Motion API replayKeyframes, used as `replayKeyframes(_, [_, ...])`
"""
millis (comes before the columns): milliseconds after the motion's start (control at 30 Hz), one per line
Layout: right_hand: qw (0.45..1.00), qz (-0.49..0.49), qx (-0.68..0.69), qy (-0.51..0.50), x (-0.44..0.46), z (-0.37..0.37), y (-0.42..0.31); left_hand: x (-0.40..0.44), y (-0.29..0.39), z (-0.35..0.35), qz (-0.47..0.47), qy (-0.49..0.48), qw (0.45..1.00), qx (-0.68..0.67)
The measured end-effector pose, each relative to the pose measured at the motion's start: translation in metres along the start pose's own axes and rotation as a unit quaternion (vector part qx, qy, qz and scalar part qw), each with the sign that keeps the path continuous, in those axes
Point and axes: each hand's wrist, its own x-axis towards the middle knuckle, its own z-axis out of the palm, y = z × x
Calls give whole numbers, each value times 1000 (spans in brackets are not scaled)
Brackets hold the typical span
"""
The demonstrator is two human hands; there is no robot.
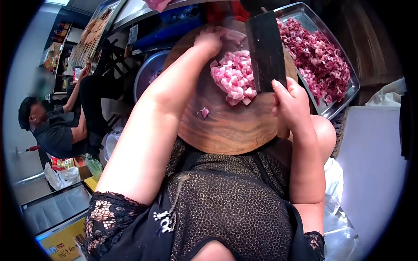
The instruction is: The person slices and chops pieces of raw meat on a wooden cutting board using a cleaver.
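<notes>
My right hand (291,102) is closed round the handle end of a broad dark cleaver (267,54). The blade stands beside a heap of diced pale pink meat (234,77) on a round wooden chopping block (226,132). At the far side of the block, my left hand (209,42) rests with curled fingers on a pale slab of meat (231,35); its fingertips are partly hidden. One small scrap of meat (204,112) lies apart, nearer to me.
A metal tray (355,85) of chopped red meat (320,58) stands to the right of the block. Left of it is a metal bowl (141,80), partly behind my arm. Farther left, a person (56,126) sits near a tray of skewers (93,32).
</notes>
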Motion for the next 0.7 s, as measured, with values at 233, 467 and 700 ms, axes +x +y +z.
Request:
replayKeyframes(233, [926, 60, -238, -286, -20, 4, -12, -16, -32, -45, -217, -181, 946, -157])
replayKeyframes(467, [874, 24, -371, -314, -32, 30, 13, -95, -20, -121, -248, -125, 820, -501])
replayKeyframes(700, [964, 24, -248, -97, -24, 22, 26, -187, 19, -124, -263, -131, 746, -597])
